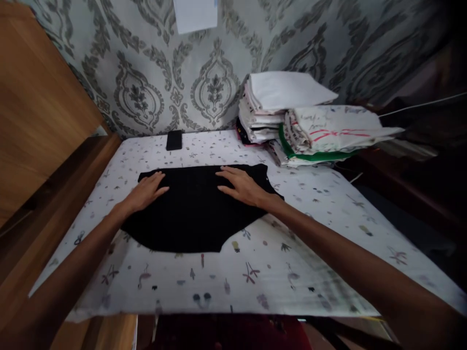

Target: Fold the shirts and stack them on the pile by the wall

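A black garment (193, 214) lies folded flat on a white patterned sheet (255, 272) that covers the table. My left hand (146, 192) rests palm down on the garment's upper left part, fingers stretched out. My right hand (242, 185) lies flat on its upper right part, fingers spread. Neither hand grips the cloth.
A small black phone (174, 140) lies at the far edge of the sheet by the patterned wall. A stack of folded white clothes (280, 104) and another with red and green marks (328, 133) stand at the back right. Wooden furniture (40, 112) borders the left side.
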A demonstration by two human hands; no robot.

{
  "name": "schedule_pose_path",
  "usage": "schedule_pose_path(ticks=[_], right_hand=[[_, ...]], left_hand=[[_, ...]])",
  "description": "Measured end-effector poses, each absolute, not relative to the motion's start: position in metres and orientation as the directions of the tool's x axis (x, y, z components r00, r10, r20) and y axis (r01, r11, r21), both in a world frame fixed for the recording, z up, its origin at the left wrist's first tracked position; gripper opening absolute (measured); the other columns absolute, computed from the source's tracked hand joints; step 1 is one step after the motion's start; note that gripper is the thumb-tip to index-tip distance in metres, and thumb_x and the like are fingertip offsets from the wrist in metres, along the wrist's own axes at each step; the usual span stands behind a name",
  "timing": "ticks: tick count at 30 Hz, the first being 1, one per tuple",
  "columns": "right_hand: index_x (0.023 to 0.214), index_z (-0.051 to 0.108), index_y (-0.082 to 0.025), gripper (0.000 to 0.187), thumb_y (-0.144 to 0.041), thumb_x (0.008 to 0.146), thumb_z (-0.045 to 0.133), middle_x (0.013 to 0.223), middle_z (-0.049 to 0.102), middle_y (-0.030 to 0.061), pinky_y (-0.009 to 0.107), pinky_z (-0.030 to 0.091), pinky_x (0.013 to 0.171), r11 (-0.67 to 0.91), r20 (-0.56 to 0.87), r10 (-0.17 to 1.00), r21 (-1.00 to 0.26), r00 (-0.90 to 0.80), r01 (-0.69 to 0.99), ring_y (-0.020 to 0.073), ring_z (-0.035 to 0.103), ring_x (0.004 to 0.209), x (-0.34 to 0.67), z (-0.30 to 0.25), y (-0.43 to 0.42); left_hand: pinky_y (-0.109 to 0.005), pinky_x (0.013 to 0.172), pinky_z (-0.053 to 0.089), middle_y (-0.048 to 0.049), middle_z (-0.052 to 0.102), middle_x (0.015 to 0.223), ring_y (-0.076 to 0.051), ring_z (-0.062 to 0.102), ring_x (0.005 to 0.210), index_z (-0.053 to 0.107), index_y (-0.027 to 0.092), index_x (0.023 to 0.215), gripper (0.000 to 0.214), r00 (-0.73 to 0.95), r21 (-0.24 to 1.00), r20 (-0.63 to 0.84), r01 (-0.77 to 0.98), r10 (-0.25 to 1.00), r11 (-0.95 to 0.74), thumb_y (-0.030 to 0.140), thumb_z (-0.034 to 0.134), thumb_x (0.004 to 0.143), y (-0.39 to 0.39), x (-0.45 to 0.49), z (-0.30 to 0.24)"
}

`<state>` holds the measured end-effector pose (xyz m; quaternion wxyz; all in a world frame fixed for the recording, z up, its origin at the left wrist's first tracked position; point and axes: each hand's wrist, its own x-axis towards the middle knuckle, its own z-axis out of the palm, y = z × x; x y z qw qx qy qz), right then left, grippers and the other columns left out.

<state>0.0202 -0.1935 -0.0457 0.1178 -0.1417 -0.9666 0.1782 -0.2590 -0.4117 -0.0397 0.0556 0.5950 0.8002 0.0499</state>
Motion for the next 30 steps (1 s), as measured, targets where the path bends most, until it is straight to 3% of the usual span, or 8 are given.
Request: schedule_pose_path(ticks=[4,7,12,15,17,23,26,30], right_hand=[[0.125,0.065,-0.022,0.042,-0.045,0.09,0.067,0.136,0.059,0.0125,0.046,0.045,0.105,0.875,0.138,-0.017,-0.477,-0.99,-0.082,0.0277,0.056,0.125,0.063,-0.036,-0.25],[0.128,0.062,-0.019,0.043,-0.039,0.091,0.067,0.124,0.064,0.0128,0.045,0.048,0.097,0.883,0.163,-0.106,-0.438,-0.981,-0.168,0.0265,0.059,0.112,0.083,-0.04,-0.288],[0.115,0.065,-0.016,0.025,-0.013,0.095,0.05,0.113,0.068,0.0127,0.042,0.049,0.088,0.941,0.242,-0.019,-0.322,-0.97,-0.099,0.0257,0.059,0.105,0.084,-0.052,-0.307],[0.102,0.066,-0.017,0.022,-0.011,0.095,0.046,0.107,0.07,0.0116,0.042,0.048,0.086,0.93,0.25,0.026,-0.362,-0.968,-0.069,0.0249,0.06,0.099,0.08,-0.051,-0.307],[0.101,0.064,-0.018,0.018,-0.015,0.095,0.047,0.104,0.069,0.01,0.04,0.048,0.084,0.872,0.229,0.093,-0.488,-0.969,-0.032,0.0233,0.061,0.096,0.078,-0.047,-0.302],[0.089,0.055,-0.021,0.011,-0.031,0.092,0.052,0.071,0.055,-0.002,0.025,0.041,0.056,0.453,0.064,0.405,-0.881,-0.912,0.139,0.013,0.05,0.062,0.042,-0.042,-0.252],[0.085,0.054,-0.022,0.015,-0.035,0.092,0.052,0.061,0.045,-0.0045,0.024,0.034,0.049,0.34,-0.021,0.554,-0.907,-0.832,0.249,0.012,0.043,0.053,0.019,-0.049,-0.224],[0.096,0.061,-0.021,0.021,-0.038,0.094,0.05,0.075,0.06,0.0013,0.028,0.044,0.059,0.367,-0.017,0.599,-0.883,-0.801,0.293,0.0153,0.056,0.066,0.013,-0.054,-0.214]], left_hand=[[-0.044,0.11,0.04,-0.0137,0.044,0.152,-0.031,0.046,0.136,0.049,0.023,0.139,0.054,-0.146,0.249,-0.049,0.956,0.988,0.154,0.054,0.047,0.095,-0.462,-0.241,-0.011],[-0.037,0.097,0.048,-0.0097,0.055,0.133,-0.027,0.055,0.118,0.058,0.026,0.124,0.038,0.018,0.31,-0.168,0.95,0.986,0.036,0.045,0.057,0.091,-0.496,-0.214,0.002],[-0.035,0.092,0.047,-0.0083,0.059,0.124,-0.024,0.057,0.107,0.059,0.024,0.117,0.033,0.058,0.221,-0.204,0.975,0.977,-0.011,0.017,0.053,0.086,-0.519,-0.191,-0.004],[-0.037,0.087,0.046,-0.0097,0.063,0.116,-0.025,0.058,0.101,0.061,0.021,0.106,0.029,-0.009,0.146,-0.168,0.989,0.986,0.034,0.011,0.044,0.085,-0.52,-0.195,-0.008],[-0.036,0.085,0.047,-0.0093,0.066,0.11,-0.026,0.06,0.098,0.062,0.021,0.103,0.025,-0.062,0.186,-0.15,0.978,0.987,0.09,0.018,0.041,0.089,-0.517,-0.203,-0.005],[-0.029,0.074,0.048,-0.0023,0.067,0.089,-0.021,0.061,0.082,0.063,0.023,0.097,0.036,-0.2,0.539,-0.122,0.809,0.972,0.234,0.053,0.044,0.089,-0.471,-0.252,0.008],[-0.03,0.068,0.046,-0.0022,0.064,0.079,-0.021,0.058,0.075,0.062,0.022,0.086,0.042,-0.27,0.573,-0.111,0.769,0.956,0.284,0.061,0.05,0.079,-0.443,-0.276,-0.003],[-0.03,0.065,0.044,-0.002,0.065,0.077,-0.019,0.055,0.069,0.065,0.022,0.087,0.043,-0.317,0.553,-0.107,0.769,0.942,0.321,0.061,0.053,0.075,-0.434,-0.29,-0.021]])
